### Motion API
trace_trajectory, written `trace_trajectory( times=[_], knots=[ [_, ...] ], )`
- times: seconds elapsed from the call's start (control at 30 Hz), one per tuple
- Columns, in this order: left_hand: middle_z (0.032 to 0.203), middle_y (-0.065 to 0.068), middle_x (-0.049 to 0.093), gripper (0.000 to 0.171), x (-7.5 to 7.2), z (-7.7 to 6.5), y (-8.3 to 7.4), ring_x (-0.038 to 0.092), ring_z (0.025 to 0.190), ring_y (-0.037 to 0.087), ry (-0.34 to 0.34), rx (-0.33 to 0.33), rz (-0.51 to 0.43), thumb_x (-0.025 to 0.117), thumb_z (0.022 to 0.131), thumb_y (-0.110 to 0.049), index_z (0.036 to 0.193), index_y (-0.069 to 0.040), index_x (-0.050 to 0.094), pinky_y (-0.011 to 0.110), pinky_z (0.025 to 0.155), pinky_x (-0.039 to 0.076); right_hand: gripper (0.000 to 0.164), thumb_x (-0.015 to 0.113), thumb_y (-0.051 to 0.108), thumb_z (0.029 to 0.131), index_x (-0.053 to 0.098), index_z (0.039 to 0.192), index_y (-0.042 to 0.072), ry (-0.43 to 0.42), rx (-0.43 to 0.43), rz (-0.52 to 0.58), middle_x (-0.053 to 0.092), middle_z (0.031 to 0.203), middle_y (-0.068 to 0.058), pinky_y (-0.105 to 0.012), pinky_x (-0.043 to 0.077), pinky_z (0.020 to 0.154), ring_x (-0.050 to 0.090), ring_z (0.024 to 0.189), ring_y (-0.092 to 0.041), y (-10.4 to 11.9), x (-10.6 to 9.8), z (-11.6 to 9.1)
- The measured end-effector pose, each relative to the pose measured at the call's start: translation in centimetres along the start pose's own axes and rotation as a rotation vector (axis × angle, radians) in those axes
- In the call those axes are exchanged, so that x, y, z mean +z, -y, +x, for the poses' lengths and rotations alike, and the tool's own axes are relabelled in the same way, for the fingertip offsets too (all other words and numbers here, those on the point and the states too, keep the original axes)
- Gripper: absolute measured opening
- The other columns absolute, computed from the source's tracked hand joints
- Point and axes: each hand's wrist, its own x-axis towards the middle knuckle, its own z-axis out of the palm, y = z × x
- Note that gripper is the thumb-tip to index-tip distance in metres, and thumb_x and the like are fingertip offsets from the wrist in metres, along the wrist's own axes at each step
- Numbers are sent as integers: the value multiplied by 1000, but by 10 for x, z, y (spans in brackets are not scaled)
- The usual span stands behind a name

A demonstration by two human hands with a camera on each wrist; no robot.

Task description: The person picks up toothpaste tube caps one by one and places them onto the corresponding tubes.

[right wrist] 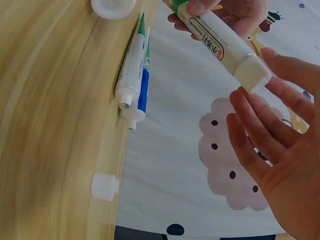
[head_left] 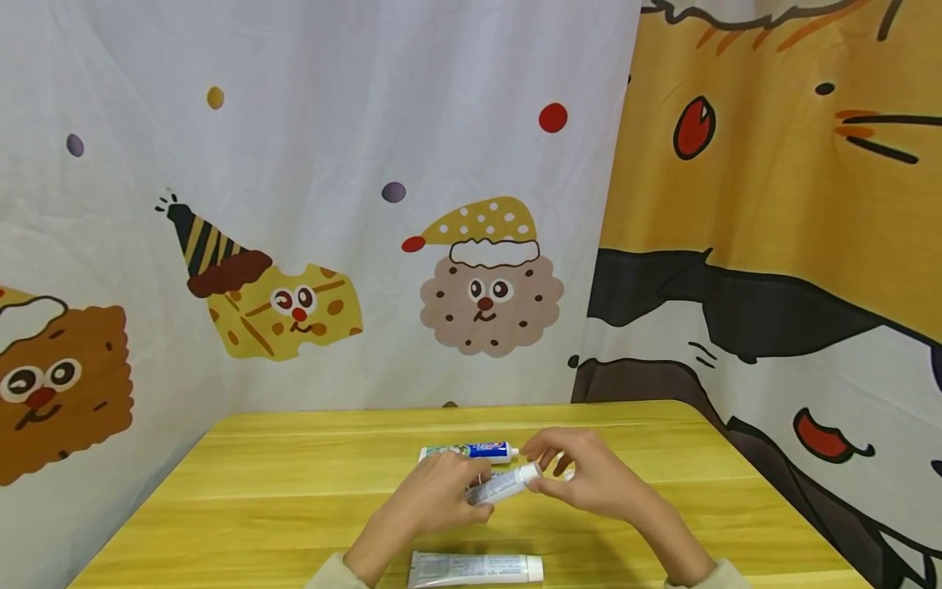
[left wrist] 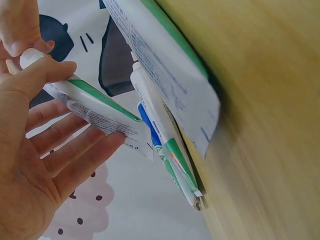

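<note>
My left hand grips a white toothpaste tube with a green band, its thumb over the side in the left wrist view. The tube is held tilted above the table, its white cap pointing toward the right hand. My right hand is around that cap with its fingers spread and fairly straight, fingertips right at the cap in the right wrist view. Behind the hands lie a blue and green toothpaste tube and a white uncapped tube, side by side.
Another capped toothpaste tube lies at the near edge of the wooden table. A loose white cap stands on the table near the right hand. A cartoon-printed curtain hangs behind the table.
</note>
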Motion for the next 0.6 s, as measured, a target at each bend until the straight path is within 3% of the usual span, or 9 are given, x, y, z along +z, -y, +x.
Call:
trace_trajectory(
  times=[0.3,0.6],
  knots=[
    [80,-12,68,21,-1,-1,0,49,60,-2,-7,2,-9,81,84,-34,97,-20,73,17,55,41,30,83,9,84,73,109,22,15,-49,-7,76,106,5,-29,59,71,65,85,-1,-2,3,0],
    [80,-12,69,20,0,0,1,48,58,-2,-13,8,-16,80,85,-33,97,-20,73,16,52,40,23,81,15,89,72,107,26,29,-26,-28,75,100,11,-32,59,68,64,81,1,-2,4,0]
  ],
)
